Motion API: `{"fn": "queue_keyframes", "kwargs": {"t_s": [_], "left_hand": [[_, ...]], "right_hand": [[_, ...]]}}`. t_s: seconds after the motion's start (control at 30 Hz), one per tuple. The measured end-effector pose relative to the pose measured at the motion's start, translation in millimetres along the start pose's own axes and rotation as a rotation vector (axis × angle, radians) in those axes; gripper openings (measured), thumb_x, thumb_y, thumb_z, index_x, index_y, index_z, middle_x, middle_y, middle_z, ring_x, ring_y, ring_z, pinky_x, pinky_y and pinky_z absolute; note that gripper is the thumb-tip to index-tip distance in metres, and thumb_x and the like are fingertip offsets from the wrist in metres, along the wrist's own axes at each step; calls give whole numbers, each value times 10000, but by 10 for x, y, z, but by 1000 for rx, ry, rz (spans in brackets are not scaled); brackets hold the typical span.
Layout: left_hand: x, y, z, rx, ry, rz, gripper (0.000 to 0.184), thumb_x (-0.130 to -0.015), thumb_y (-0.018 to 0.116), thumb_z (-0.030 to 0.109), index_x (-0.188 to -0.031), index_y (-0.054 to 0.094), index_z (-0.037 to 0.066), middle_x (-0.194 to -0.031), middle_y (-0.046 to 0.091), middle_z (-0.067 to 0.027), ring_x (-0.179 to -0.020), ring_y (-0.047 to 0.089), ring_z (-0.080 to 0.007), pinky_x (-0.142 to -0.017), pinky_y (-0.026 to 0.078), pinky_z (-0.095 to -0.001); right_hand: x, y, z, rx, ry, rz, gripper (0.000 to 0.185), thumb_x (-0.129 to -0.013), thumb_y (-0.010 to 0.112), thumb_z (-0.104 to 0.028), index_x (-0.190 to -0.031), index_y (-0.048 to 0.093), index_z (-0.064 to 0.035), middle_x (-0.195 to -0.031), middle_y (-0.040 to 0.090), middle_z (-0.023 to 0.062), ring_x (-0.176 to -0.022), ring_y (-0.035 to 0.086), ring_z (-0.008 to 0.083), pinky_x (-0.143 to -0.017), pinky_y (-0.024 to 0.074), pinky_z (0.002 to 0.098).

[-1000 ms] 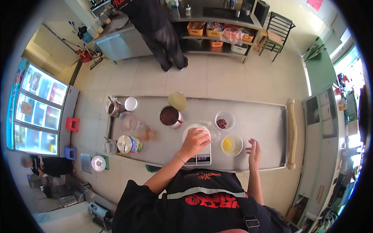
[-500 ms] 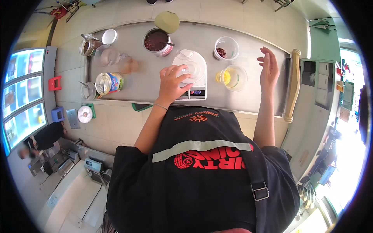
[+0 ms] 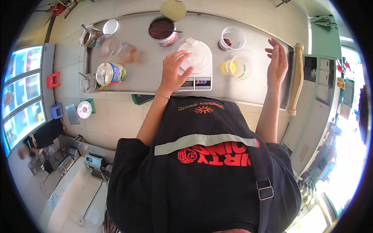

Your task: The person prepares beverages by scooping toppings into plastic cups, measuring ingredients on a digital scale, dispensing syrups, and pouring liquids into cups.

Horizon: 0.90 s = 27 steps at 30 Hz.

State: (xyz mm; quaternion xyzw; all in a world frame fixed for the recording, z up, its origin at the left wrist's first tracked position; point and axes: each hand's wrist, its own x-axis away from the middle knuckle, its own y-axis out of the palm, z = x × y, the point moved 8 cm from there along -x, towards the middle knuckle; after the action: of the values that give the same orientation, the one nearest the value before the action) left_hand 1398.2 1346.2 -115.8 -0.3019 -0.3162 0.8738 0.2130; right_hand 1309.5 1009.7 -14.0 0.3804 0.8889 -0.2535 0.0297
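Note:
My left hand (image 3: 173,72) is beside a clear plastic container (image 3: 199,58) on a white kitchen scale (image 3: 204,72). Its thumb and fingers are apart, overlapping the container's left side; nothing is seen gripped in them. Empty, with fingers stretched out, my right hand (image 3: 277,64) is raised over the right end of the metal table (image 3: 151,79). To its left stand a clear cup with something yellow inside (image 3: 237,68) and another cup with dark red beans (image 3: 233,38). A tub of dark red beans (image 3: 162,31), with a spoon in it, sits behind the scale.
At the table's left are a labelled tin (image 3: 110,73), a glass jar with a spoon (image 3: 88,82), a jar of brown contents (image 3: 89,37), a white lid (image 3: 110,26) and clear containers (image 3: 108,45). A green-framed dial scale (image 3: 84,109) and a red stool (image 3: 54,79) are at left.
My left hand has loosened from the clear container and drawn to its left side. My right hand stays raised, fingers out. The whole view has shifted slightly.

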Motion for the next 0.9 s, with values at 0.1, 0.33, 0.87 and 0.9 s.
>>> {"fn": "queue_keyframes", "kwargs": {"t_s": [0.1,0.33,0.87,0.9], "left_hand": [[36,-82,-220,221,-82,127,289,-1051,507,178,-1281,636,61,-1298,644,-136,-1221,571,-334,-1084,400,-438],[151,-108,-368,208,-68,71,292,-1015,545,181,-1274,632,79,-1370,609,-130,-1277,540,-326,-1107,384,-441],[34,0,-340,238,24,39,372,-1048,483,280,-1349,603,97,-1407,599,-113,-1312,530,-324,-1133,356,-455],[36,-22,-358,279,14,70,383,-1052,471,286,-1354,595,85,-1407,598,-124,-1310,529,-331,-1135,357,-456]], "right_hand": [[18,76,-257,-23,-20,29,319,-1092,523,-257,-1250,702,-46,-1137,753,78,-928,687,140,-866,533,304],[709,945,-1042,67,-152,-663,173,-986,635,-135,-1081,727,-24,-897,736,155,-785,695,186,-754,538,311],[1876,1295,205,490,-113,-1239,506,-1044,504,-320,-1501,464,-108,-1173,717,157,-948,691,428,-859,533,511],[1873,1304,220,499,-106,-1236,510,-1044,506,-344,-1498,475,-113,-1171,719,160,-951,693,426,-860,534,511]]}}
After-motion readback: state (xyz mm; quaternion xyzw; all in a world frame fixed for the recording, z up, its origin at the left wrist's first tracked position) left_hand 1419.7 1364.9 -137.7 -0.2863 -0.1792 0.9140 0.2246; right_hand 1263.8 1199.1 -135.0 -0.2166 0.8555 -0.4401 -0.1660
